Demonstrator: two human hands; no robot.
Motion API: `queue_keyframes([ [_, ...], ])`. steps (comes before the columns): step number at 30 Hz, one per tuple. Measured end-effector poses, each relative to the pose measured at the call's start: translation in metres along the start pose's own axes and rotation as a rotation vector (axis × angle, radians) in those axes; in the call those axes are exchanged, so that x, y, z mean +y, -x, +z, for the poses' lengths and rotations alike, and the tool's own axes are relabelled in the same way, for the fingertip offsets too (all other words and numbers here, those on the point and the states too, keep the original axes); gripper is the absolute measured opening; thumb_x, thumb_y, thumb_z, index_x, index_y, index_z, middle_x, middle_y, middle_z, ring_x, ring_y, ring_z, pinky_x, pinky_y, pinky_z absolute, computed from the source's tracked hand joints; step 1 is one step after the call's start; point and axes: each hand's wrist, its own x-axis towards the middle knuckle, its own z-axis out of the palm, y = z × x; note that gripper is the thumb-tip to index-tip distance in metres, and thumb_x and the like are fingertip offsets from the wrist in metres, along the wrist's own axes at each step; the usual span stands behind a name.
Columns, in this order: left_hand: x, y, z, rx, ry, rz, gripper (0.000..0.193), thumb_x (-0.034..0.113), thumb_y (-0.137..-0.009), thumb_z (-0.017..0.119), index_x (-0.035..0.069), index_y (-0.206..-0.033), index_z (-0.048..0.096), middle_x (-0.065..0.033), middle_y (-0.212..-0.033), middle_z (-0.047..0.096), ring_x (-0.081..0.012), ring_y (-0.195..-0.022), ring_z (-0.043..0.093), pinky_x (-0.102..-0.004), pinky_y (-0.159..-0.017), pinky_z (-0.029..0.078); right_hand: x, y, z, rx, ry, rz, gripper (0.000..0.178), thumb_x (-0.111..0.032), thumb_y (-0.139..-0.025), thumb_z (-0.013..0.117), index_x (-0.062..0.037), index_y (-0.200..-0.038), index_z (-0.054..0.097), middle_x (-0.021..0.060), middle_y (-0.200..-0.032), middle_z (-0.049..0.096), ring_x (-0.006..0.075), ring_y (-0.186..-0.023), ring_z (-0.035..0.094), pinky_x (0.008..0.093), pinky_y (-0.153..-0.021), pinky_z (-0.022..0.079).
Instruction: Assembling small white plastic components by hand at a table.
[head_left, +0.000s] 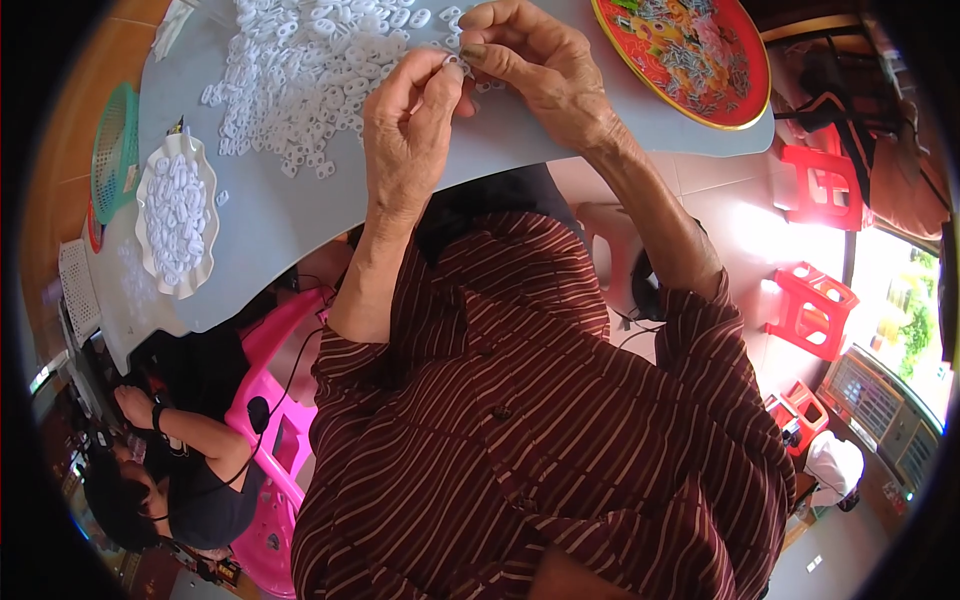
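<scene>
Above the table's edge, my left hand (405, 135) pinches a small white plastic piece (452, 60) between thumb and fingertips. My right hand (555, 80) meets it from the right, thumb and fingers closed close to that piece; whatever they grip is too small and hidden to make out. Beyond and left of my hands spreads a large heap of white oval plastic pieces (290, 90) with holes. At the far right lies a round red tray (635, 70) with a flowered pattern and gold rim, scattered with small metallic bits.
A scalloped white dish (208, 185) full of white pieces stands on the grey table (270, 215) at left, near a green basket (113, 150). Someone in dark clothes (215, 490) sits lower left on a pink chair (262, 400). Red stools (815, 310) stand at right.
</scene>
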Motion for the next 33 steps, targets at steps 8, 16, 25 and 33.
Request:
queue_keyframes([
  [8, -0.012, 0.0, 0.003, 0.052, -0.056, 0.145, 0.011, 0.012, -0.091, 0.054, 0.002, -0.087, 0.056, -0.0021, -0.067, 0.057, -0.0082, -0.058, 0.055, -0.0224, -0.052, 0.042, 0.002, -0.003, 0.006, -0.03, -0.16, 0.011, 0.018, -0.003, -0.091, 0.056, -0.0006, -0.108, 0.05, 0.0031, -0.089, 0.056, 0.0099, -0.076, 0.055, 0.0242, -0.066, 0.05],
  [16, -0.008, 0.003, 0.002, 0.046, -0.098, 0.124, 0.016, 0.017, -0.092, 0.055, 0.002, -0.091, 0.059, -0.0009, -0.066, 0.057, -0.0068, -0.061, 0.052, -0.0214, -0.056, 0.041, 0.003, -0.001, 0.002, 0.05, 0.261, -0.09, 0.017, -0.015, -0.087, 0.065, 0.0, -0.094, 0.066, -0.0003, -0.076, 0.061, 0.0062, -0.071, 0.054, 0.021, -0.065, 0.048],
  [25, -0.006, 0.002, -0.009, -0.058, -0.038, 0.084, 0.014, 0.014, -0.09, 0.057, 0.001, -0.085, 0.059, -0.0007, -0.066, 0.058, -0.0065, -0.063, 0.055, -0.0209, -0.057, 0.042, 0.0, 0.001, 0.004, 0.025, 0.368, -0.103, 0.021, -0.022, -0.088, 0.065, -0.0013, -0.091, 0.068, -0.0013, -0.067, 0.059, 0.0042, -0.061, 0.049, 0.0209, -0.054, 0.042],
  [33, -0.005, 0.001, -0.01, -0.039, -0.142, 0.156, 0.014, 0.014, -0.091, 0.057, 0.001, -0.087, 0.059, -0.0003, -0.065, 0.058, -0.0067, -0.062, 0.054, -0.0211, -0.057, 0.042, -0.001, 0.0, 0.005, -0.013, 0.139, 0.012, 0.013, -0.01, -0.092, 0.057, 0.0024, -0.088, 0.061, 0.0038, -0.071, 0.06, 0.0092, -0.062, 0.053, 0.0224, -0.056, 0.044],
])
